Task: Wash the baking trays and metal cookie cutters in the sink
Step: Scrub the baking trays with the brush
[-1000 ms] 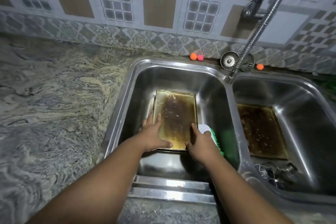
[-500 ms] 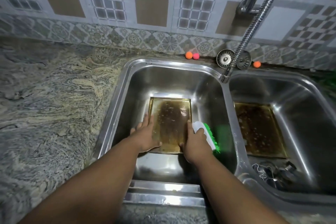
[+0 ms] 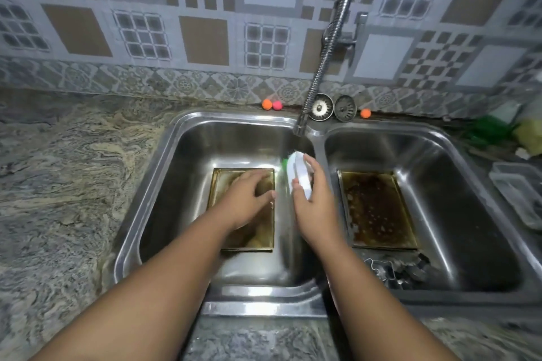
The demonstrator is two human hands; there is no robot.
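- Left steel basin (image 3: 176, 141): a rectangular, brown-stained baking tray (image 3: 255, 239) lies flat; left hand (image 3: 246, 199) rests on it, fingers released.
- Right hand (image 3: 315, 209), fingers grasping a white scrub brush (image 3: 297, 171) with green bristles, is above that basin.
- Right basin (image 3: 440, 161): a second stained tray (image 3: 378, 211), with metal cookie cutters (image 3: 396, 271) heaped at its near end.

Marbled stone countertop (image 3: 73, 173) carries a double-bowl steel sink (image 3: 234, 117). Left bowl (image 3: 187, 161): one stained baking tray (image 3: 259, 236) flat on the floor. Right bowl (image 3: 440, 173): second, darker baking tray (image 3: 378, 211) flat on the floor, metal cookie cutters (image 3: 396, 269) heaped just beyond its near edge. Far counter strip against the wall, left to right: orange ball (image 3: 267, 104) touching pink ball (image 3: 277, 105), two sink strainers (image 3: 321, 107) side by side, another orange ball (image 3: 365, 113). Right counter: clear plastic container (image 3: 519, 193); blurred green and yellow items (image 3: 487, 129) farther back.
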